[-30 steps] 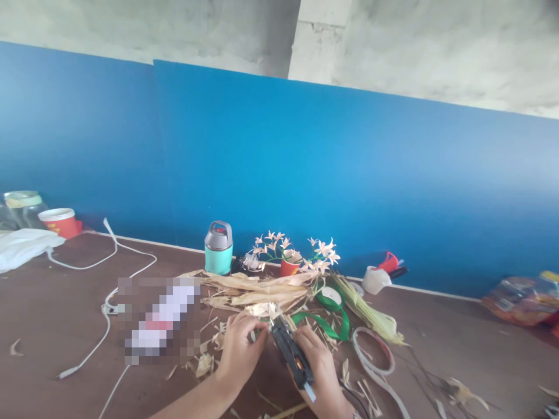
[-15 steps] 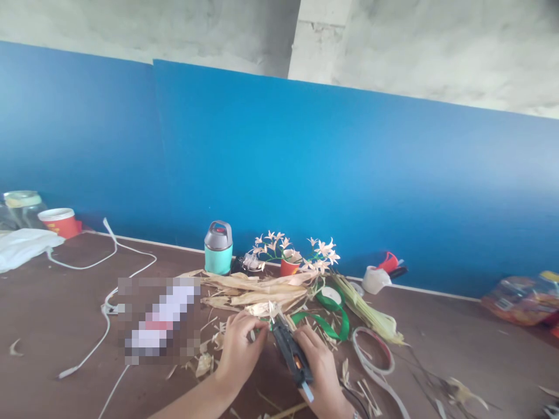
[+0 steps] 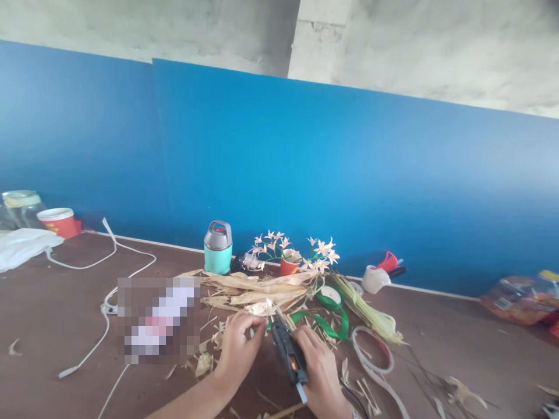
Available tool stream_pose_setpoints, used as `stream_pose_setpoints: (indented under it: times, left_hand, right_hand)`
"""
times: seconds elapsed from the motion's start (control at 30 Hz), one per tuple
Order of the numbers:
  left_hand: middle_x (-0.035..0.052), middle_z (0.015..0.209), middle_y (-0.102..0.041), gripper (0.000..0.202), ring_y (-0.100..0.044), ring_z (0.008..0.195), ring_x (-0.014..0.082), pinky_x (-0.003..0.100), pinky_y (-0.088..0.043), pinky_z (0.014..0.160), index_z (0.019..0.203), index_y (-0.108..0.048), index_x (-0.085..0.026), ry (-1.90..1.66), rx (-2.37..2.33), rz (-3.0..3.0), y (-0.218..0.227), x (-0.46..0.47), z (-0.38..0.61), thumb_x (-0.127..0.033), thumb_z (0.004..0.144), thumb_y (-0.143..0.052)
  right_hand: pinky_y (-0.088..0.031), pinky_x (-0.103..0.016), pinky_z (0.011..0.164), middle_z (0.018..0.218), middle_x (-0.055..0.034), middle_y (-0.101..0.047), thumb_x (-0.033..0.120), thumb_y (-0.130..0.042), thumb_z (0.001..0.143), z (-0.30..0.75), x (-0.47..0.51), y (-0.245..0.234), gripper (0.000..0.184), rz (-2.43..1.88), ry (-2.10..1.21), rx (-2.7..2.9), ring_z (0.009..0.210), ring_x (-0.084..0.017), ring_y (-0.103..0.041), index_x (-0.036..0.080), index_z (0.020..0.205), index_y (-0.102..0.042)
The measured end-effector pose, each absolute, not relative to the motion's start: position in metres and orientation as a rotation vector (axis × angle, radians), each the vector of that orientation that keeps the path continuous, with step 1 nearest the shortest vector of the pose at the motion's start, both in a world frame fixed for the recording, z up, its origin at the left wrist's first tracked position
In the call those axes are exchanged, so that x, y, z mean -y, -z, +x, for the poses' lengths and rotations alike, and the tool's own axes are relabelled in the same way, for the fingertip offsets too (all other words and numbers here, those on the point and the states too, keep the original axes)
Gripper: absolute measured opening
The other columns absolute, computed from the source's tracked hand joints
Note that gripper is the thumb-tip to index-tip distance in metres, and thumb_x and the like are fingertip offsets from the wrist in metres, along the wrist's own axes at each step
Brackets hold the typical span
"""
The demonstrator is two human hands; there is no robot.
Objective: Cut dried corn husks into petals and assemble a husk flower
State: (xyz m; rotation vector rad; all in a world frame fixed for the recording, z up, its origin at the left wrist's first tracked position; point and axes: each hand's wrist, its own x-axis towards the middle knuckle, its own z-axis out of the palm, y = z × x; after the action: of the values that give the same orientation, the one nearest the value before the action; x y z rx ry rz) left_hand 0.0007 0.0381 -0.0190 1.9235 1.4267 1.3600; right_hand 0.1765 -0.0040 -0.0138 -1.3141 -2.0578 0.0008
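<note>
My right hand (image 3: 317,364) is wrapped round a black glue gun (image 3: 287,352), whose nozzle points away from me and a pale glue stick shows at its back end. Close to the nozzle, my left hand (image 3: 239,343) pinches something small; a bit of green shows by the fingertips, but its kind is hidden. Just beyond both hands lie dried corn husks (image 3: 257,288). A green ribbon (image 3: 325,326) curls off its roll to the right of the nozzle. Husk scraps (image 3: 204,365) are scattered around the hands.
Behind the husks, pale flowers (image 3: 323,247) stand by a red cup (image 3: 289,266). A teal flask (image 3: 218,250) is left of them. White cables (image 3: 105,320) run across the left side. A tape roll (image 3: 388,355) and greenish husks (image 3: 371,314) lie right.
The glue gun has tilted slightly, its back end shifting a little left. My left hand stays almost in place, its fingertips still near the nozzle.
</note>
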Motion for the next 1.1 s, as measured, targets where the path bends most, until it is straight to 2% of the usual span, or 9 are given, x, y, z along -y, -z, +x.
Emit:
stream_pose_setpoints:
  times: [0.2, 0.3, 0.47, 0.53, 0.6, 0.67, 0.8, 0.9, 1.1]
  left_hand:
    - [0.0031, 0.068, -0.068, 0.021, -0.062, 0.068, 0.0195, 0.031, -0.046, 0.067, 0.070, -0.068, -0.022, -1.427, -1.306, 1.914, 0.022, -0.040, 0.001, -0.032, 0.081, -0.054]
    - [0.0031, 0.069, -0.068, 0.019, -0.061, 0.069, 0.0190, 0.031, -0.046, 0.069, 0.071, -0.067, -0.022, -1.445, -1.234, 1.924, 0.024, -0.042, 0.001, -0.030, 0.083, -0.054]
    - [0.0023, 0.070, -0.069, 0.015, -0.061, 0.072, 0.0192, 0.032, -0.044, 0.070, 0.071, -0.068, -0.023, -1.377, -1.210, 2.062, 0.021, -0.039, 0.001, -0.024, 0.081, -0.056]
    - [0.0021, 0.069, -0.070, 0.015, -0.061, 0.073, 0.0200, 0.033, -0.044, 0.071, 0.071, -0.069, -0.024, -1.306, -1.223, 2.131, 0.018, -0.038, 0.002, -0.022, 0.080, -0.057]
    - [0.0021, 0.067, -0.069, 0.018, -0.062, 0.073, 0.0202, 0.034, -0.044, 0.072, 0.066, -0.068, -0.023, -1.284, -1.261, 2.092, 0.016, -0.038, 0.002, -0.023, 0.079, -0.056]
    - [0.0024, 0.067, -0.069, 0.020, -0.062, 0.070, 0.0196, 0.033, -0.046, 0.070, 0.063, -0.066, -0.021, -1.330, -1.315, 1.920, 0.015, -0.039, 0.000, -0.026, 0.080, -0.054]
    - [0.0042, 0.071, -0.069, 0.024, -0.063, 0.071, 0.0200, 0.030, -0.049, 0.067, 0.073, -0.065, -0.017, -1.472, -1.318, 1.478, 0.016, -0.045, -0.006, -0.037, 0.080, -0.054]
    - [0.0061, 0.075, -0.070, 0.028, -0.065, 0.074, 0.0218, 0.030, -0.050, 0.068, 0.083, -0.066, -0.015, -1.543, -1.250, 1.283, 0.020, -0.050, -0.009, -0.041, 0.077, -0.057]
    - [0.0051, 0.073, -0.070, 0.028, -0.065, 0.075, 0.0220, 0.029, -0.049, 0.066, 0.080, -0.067, -0.016, -1.513, -1.234, 1.280, 0.022, -0.049, -0.009, -0.041, 0.076, -0.058]
  right_hand:
    - [-0.042, -0.029, 0.055, 0.073, -0.0031, -0.056, 0.013, -0.051, 0.067, 0.177, 0.002, 0.025, 0.015, -1.286, -0.181, 1.912, 0.064, -0.020, -0.054, 0.021, 0.080, -0.053]
    - [-0.044, -0.028, 0.052, 0.065, -0.0013, -0.058, 0.025, -0.058, 0.073, 0.174, -0.005, 0.031, 0.007, -1.351, -0.397, 1.565, 0.057, -0.018, -0.054, 0.020, 0.077, -0.057]
    - [-0.045, -0.029, 0.048, 0.054, -0.0005, -0.058, 0.039, -0.060, 0.072, 0.178, -0.006, 0.001, 0.022, -1.470, -0.743, 1.282, 0.051, -0.018, -0.055, 0.019, 0.064, -0.058]
    - [-0.045, -0.028, 0.050, 0.063, -0.0011, -0.062, 0.034, -0.059, 0.072, 0.182, 0.000, -0.023, 0.015, -1.403, -0.612, 1.476, 0.054, -0.017, -0.056, 0.019, 0.074, -0.061]
    - [-0.043, -0.027, 0.052, 0.065, -0.0010, -0.061, 0.024, -0.058, 0.070, 0.189, 0.008, -0.046, 0.005, -1.310, -0.522, 1.984, 0.057, -0.017, -0.056, 0.020, 0.072, -0.060]
    - [-0.040, -0.027, 0.053, 0.067, -0.0018, -0.061, 0.016, -0.054, 0.068, 0.202, 0.013, -0.059, 0.008, -1.388, -0.254, 2.236, 0.060, -0.018, -0.057, 0.021, 0.072, -0.058]
    - [-0.037, -0.029, 0.049, 0.065, -0.0040, -0.063, 0.009, -0.050, 0.053, 0.255, 0.020, -0.040, 0.029, -1.809, 0.163, 2.131, 0.056, -0.024, -0.060, 0.023, 0.079, -0.054]
    - [-0.038, -0.031, 0.049, 0.064, -0.0075, -0.063, 0.013, -0.052, 0.057, 0.298, 0.025, -0.004, 0.023, -2.099, 0.289, 1.958, 0.063, -0.029, -0.063, 0.022, 0.078, -0.055]
    - [-0.044, -0.036, 0.063, 0.092, -0.0174, -0.065, 0.019, -0.048, 0.069, 0.315, 0.039, 0.024, 0.026, -2.562, 0.126, 1.709, 0.085, -0.033, -0.063, 0.014, 0.093, -0.056]
